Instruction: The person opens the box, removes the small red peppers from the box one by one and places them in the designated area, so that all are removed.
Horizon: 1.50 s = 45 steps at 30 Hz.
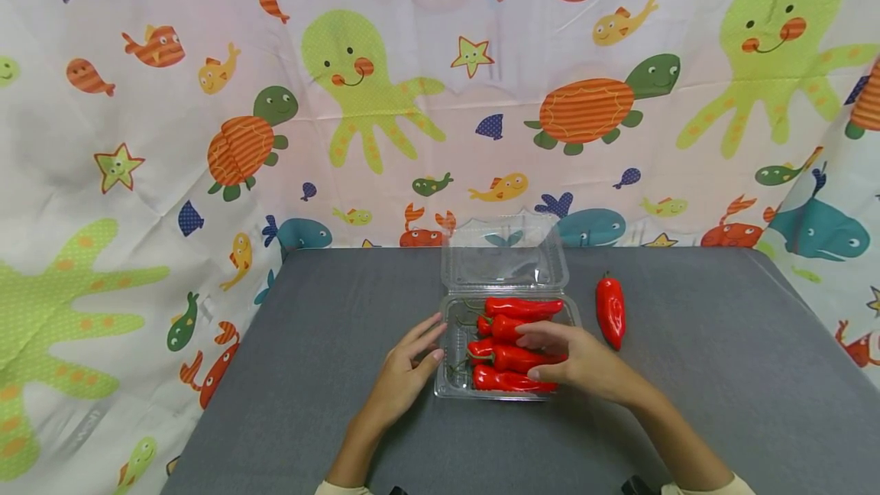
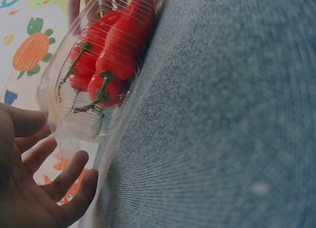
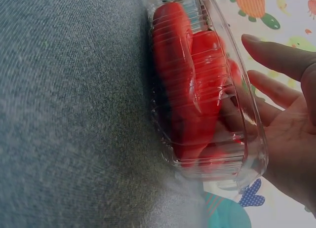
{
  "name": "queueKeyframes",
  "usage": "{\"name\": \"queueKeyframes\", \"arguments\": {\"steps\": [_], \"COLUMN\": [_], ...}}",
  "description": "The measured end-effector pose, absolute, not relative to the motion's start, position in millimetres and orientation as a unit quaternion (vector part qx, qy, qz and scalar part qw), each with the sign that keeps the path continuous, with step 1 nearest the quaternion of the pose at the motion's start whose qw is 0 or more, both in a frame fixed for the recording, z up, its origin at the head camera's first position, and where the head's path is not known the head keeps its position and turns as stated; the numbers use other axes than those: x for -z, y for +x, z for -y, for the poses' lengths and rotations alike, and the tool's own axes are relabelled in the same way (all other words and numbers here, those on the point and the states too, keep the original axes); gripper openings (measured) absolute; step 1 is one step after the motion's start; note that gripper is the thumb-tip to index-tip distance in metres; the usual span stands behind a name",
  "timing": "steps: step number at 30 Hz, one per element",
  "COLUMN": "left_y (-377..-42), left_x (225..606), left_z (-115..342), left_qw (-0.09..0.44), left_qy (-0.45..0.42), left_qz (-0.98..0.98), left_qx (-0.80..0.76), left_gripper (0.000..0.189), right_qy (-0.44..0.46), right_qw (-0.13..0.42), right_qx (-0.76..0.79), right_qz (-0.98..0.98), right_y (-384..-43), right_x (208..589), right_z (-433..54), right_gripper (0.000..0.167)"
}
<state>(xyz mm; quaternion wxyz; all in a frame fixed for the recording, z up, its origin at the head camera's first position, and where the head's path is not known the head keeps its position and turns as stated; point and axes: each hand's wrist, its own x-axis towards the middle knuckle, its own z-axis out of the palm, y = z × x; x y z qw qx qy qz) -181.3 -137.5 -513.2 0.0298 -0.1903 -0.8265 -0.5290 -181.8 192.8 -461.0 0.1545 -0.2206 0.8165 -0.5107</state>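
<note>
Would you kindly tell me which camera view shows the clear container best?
The head view: it shows the clear container from above, open lid included, though the right hand covers some. Each wrist view shows only part of it, close up from the side, with red peppers inside.

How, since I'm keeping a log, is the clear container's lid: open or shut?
Open: the lid is folded back beyond the tray, red peppers exposed.

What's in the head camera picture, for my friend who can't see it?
A person's right grip reaches over red peppers in an open clear plastic clamshell box, left grip beside it. Another red pepper lies to the right on the gray table, before a sea-animal-print cloth.
</note>
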Motion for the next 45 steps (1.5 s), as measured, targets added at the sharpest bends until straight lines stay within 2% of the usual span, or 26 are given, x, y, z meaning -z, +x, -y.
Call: {"name": "queueKeyframes", "arguments": {"steps": [45], "left_y": [-180.5], "left_x": [513.8], "left_z": [137.4], "left_qw": [0.024], "left_qy": [-0.187], "left_qz": [0.823], "left_qx": [0.536], "left_gripper": [0.046], "right_qy": [-0.213], "right_qw": [0.146], "right_qx": [0.482], "right_qz": [-0.837], "right_y": [-182.5], "right_x": [463.4], "right_z": [-186.0], "right_gripper": [0.062]}}
